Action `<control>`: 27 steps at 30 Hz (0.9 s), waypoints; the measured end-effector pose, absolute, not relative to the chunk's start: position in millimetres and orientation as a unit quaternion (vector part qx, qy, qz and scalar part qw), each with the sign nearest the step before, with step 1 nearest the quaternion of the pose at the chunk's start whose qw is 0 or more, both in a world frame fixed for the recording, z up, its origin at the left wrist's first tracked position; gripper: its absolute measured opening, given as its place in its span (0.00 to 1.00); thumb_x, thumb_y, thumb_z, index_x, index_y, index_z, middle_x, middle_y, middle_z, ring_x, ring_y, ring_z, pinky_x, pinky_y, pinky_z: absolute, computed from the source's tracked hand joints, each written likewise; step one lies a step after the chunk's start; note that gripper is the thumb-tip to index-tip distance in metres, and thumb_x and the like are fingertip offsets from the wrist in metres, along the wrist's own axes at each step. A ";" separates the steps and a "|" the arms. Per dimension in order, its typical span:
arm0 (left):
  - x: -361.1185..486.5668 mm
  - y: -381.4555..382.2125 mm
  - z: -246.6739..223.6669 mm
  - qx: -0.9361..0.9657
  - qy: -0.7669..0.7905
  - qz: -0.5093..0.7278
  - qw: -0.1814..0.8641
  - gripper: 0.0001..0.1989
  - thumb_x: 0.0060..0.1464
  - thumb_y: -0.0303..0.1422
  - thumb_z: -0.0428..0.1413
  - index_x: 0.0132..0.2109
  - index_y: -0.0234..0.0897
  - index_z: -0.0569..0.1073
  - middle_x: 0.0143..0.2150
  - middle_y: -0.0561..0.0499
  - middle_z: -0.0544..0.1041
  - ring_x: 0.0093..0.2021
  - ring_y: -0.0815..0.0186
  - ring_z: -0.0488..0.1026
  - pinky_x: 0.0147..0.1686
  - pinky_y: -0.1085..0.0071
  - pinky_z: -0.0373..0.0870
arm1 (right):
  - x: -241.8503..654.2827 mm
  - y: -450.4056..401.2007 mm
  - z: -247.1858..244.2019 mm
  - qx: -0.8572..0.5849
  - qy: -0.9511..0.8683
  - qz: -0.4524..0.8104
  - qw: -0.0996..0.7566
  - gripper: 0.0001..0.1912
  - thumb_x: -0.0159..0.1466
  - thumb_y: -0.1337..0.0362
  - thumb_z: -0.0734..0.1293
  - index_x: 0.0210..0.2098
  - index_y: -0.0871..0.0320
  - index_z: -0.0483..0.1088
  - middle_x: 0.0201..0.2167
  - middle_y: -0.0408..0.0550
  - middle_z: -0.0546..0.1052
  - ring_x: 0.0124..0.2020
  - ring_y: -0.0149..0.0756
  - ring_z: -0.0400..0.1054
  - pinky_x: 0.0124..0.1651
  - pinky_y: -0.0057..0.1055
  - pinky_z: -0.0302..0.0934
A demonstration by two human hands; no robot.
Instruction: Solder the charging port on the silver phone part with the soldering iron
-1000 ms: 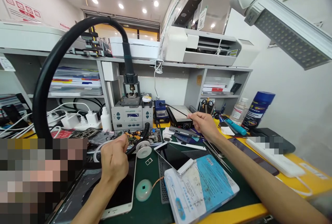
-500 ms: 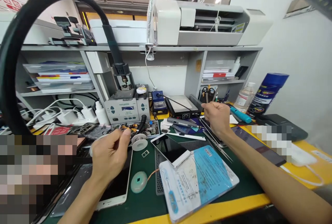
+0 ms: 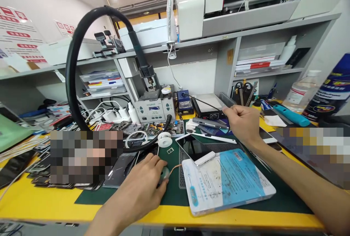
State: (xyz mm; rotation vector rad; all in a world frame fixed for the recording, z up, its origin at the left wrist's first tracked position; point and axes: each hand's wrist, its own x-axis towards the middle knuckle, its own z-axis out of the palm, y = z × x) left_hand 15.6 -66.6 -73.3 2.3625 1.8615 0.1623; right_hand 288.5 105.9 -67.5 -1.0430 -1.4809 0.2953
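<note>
My left hand (image 3: 146, 177) is closed around the edge of a small round translucent spool (image 3: 164, 176) on the green mat; a copper-coloured braid runs out of it to the right. My right hand (image 3: 243, 123) is closed in a pinch above the right side of the mat. Its fingers hide what they hold. A thin black cord (image 3: 206, 103) from the soldering station (image 3: 185, 101) runs toward it. Between the hands, a white phone (image 3: 195, 150) lies tilted on a blue-and-white flat package (image 3: 229, 181).
A hot-air station (image 3: 154, 109) with a thick black hose (image 3: 71, 68) stands at the back. A white reel (image 3: 164, 140) is beyond my left hand. A clear bottle (image 3: 302, 92) and a blue spray can (image 3: 332, 90) stand at right. Loose phones (image 3: 12, 168) lie at left.
My left hand has come down from above the bench to the spool and closed on it. My right hand stays closed. The view has turned left.
</note>
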 end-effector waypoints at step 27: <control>46.5 -15.6 -62.7 0.893 0.405 0.053 -0.188 0.18 0.68 0.27 0.52 0.62 0.35 0.73 0.59 0.43 0.79 0.52 0.49 0.73 0.49 0.51 0.72 | 285.7 96.3 -55.1 -0.471 -0.811 0.248 0.244 0.16 0.71 0.58 0.69 0.53 0.60 0.74 0.51 0.49 0.79 0.46 0.45 0.77 0.46 0.43 0.74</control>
